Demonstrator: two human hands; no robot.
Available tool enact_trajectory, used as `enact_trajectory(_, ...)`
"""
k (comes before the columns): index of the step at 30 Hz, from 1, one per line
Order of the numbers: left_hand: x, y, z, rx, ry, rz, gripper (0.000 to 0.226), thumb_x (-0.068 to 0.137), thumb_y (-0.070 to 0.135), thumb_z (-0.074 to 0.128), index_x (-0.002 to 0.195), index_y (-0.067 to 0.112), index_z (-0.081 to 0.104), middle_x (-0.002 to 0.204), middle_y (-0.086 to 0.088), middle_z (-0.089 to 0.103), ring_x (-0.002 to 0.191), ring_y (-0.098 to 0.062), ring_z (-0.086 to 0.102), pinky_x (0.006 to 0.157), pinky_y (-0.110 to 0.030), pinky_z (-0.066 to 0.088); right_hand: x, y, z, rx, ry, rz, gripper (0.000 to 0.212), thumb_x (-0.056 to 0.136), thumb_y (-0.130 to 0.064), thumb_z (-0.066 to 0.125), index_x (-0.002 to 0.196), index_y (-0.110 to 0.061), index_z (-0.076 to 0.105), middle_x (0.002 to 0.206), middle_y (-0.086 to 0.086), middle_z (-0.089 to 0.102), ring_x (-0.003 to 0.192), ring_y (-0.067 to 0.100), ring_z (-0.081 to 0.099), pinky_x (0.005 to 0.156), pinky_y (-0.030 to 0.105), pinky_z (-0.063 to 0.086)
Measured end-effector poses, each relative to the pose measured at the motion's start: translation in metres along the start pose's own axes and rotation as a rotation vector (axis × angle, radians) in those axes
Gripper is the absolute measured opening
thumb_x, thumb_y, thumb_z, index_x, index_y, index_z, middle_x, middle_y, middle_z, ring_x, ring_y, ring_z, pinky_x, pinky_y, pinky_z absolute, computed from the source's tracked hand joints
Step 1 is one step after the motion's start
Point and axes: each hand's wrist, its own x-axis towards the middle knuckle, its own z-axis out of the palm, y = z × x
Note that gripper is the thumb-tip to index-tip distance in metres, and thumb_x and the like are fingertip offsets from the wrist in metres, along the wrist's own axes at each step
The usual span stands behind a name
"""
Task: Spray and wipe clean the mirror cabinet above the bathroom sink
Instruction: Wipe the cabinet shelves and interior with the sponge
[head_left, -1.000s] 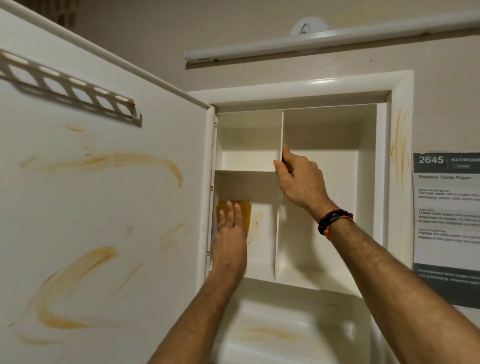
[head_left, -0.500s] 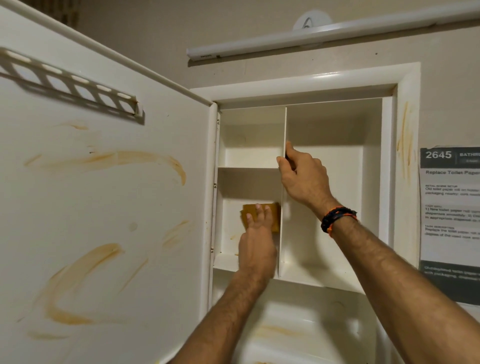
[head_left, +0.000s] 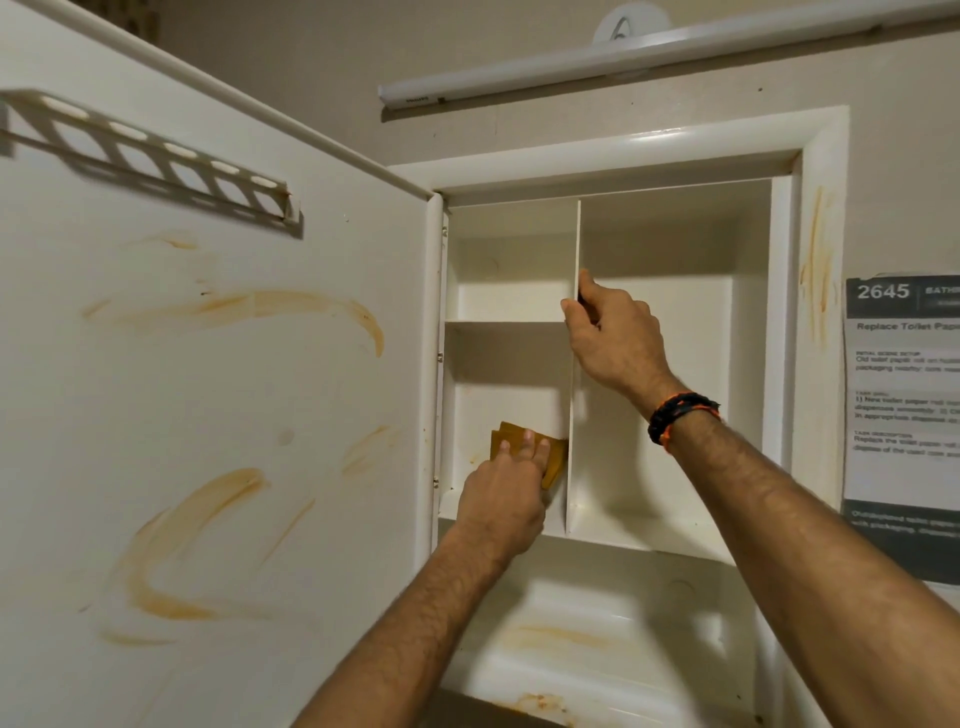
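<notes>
While right hand (head_left: 615, 338) grips divider (head_left: 575, 249), left hand (head_left: 501, 499) presses cloth (head_left: 553, 460)

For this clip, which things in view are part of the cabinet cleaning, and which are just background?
In use:
- cloth, pressed by left hand
- cabinet divider, held by right hand
- stained open door

Background:
- wall notice
- light bar
- wristband

Light: dim, warm, coming from front and above.
Shadows: rack (head_left: 150, 156) casts a soft one on the door (head_left: 208, 415); cabinet (head_left: 675, 322) top dark under the frame.
Glare: mild sheen on the lower ledge (head_left: 597, 613).
Blur: poster (head_left: 904, 395) text smeared (headline just readable).
Distortion: wide-angle bend at the edges.
</notes>
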Motion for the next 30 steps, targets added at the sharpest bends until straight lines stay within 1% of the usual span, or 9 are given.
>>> enact_trajectory(5,0.0,-0.01,-0.005,0.065,-0.001,-0.082,0.085,0.091,0.019,0.065,0.156,0.014,0.01,0.163,-0.007,0.015,0.14,-0.032,0.035,0.109,-0.044,0.038,0.0,0.002,0.001,0.011,-0.003,0.015,0.025,0.102,-0.031,0.04,0.113,-0.014,0.054,0.066,-0.006,0.049,0.076,0.027,0.052,0.067,0.032,0.038)
enact_trajectory(12,-0.003,-0.014,-0.005,-0.073,0.042,-0.314,0.074,0.094,0.013,0.056,0.153,0.003,0.013,0.153,-0.015,0.035,0.124,-0.028,0.052,0.101,-0.035,0.045,0.0,0.003,0.003,0.012,0.002,0.02,0.029,0.103,-0.032,0.039,0.121,-0.014,0.053,0.068,-0.006,0.049,0.078,0.026,0.052,0.069,0.033,0.041)
enact_trajectory(14,-0.003,-0.009,-0.005,-0.084,0.031,-0.338,0.067,0.094,0.013,0.055,0.15,0.0,0.021,0.145,-0.017,0.044,0.12,-0.028,0.054,0.097,-0.033,0.048,0.001,0.003,0.003,0.011,0.003,0.022,0.029,0.102,-0.032,0.039,0.12,-0.015,0.053,0.067,-0.007,0.048,0.077,0.025,0.052,0.067,0.033,0.039)
enact_trajectory(15,-0.003,-0.007,-0.006,-0.072,0.022,-0.336,0.06,0.093,0.013,0.056,0.146,-0.001,0.031,0.139,-0.016,0.05,0.116,-0.027,0.057,0.093,-0.033,0.049,0.001,0.003,0.003,0.009,0.002,0.021,0.028,0.102,-0.032,0.039,0.12,-0.015,0.053,0.066,-0.008,0.047,0.077,0.025,0.052,0.067,0.033,0.039)
enact_trajectory(17,-0.004,-0.004,-0.01,-0.034,-0.012,-0.303,0.033,0.091,0.015,0.058,0.122,0.004,0.053,0.121,-0.011,0.061,0.101,-0.023,0.062,0.082,-0.032,0.052,0.001,0.003,0.004,0.002,-0.001,0.014,0.029,0.102,-0.031,0.038,0.12,-0.014,0.053,0.067,-0.008,0.047,0.077,0.025,0.052,0.067,0.034,0.041)
enact_trajectory(19,-0.008,-0.002,-0.012,-0.025,-0.041,-0.269,0.01,0.091,0.018,0.058,0.097,0.011,0.056,0.105,-0.007,0.065,0.084,-0.02,0.058,0.072,-0.03,0.049,0.001,0.003,0.004,-0.003,0.004,0.011,0.029,0.103,-0.031,0.038,0.122,-0.014,0.052,0.067,-0.009,0.046,0.077,0.025,0.052,0.067,0.034,0.041)
enact_trajectory(25,-0.009,0.008,-0.013,-0.145,-0.073,-0.214,0.019,0.091,0.024,0.054,0.103,0.011,0.061,0.097,-0.006,0.064,0.083,-0.021,0.054,0.074,-0.033,0.044,0.001,0.003,0.005,-0.005,0.018,0.022,0.032,0.102,-0.031,0.038,0.125,-0.015,0.053,0.068,-0.007,0.046,0.078,0.025,0.052,0.068,0.035,0.041)
enact_trajectory(27,-0.009,0.017,-0.015,-0.194,-0.096,-0.18,0.018,0.09,0.022,0.05,0.097,0.01,0.061,0.093,-0.006,0.063,0.082,-0.023,0.055,0.077,-0.035,0.047,0.001,0.003,0.006,-0.004,0.018,0.017,0.032,0.102,-0.031,0.038,0.126,-0.015,0.052,0.071,-0.005,0.048,0.079,0.026,0.053,0.069,0.036,0.043)
enact_trajectory(30,-0.011,0.024,-0.021,-0.182,-0.12,-0.12,0.02,0.086,0.018,0.046,0.09,0.01,0.064,0.081,-0.004,0.058,0.074,-0.023,0.052,0.07,-0.033,0.043,0.001,0.004,0.005,0.009,0.011,0.02,0.029,0.102,-0.032,0.039,0.121,-0.015,0.053,0.069,-0.006,0.048,0.078,0.027,0.053,0.068,0.035,0.041)
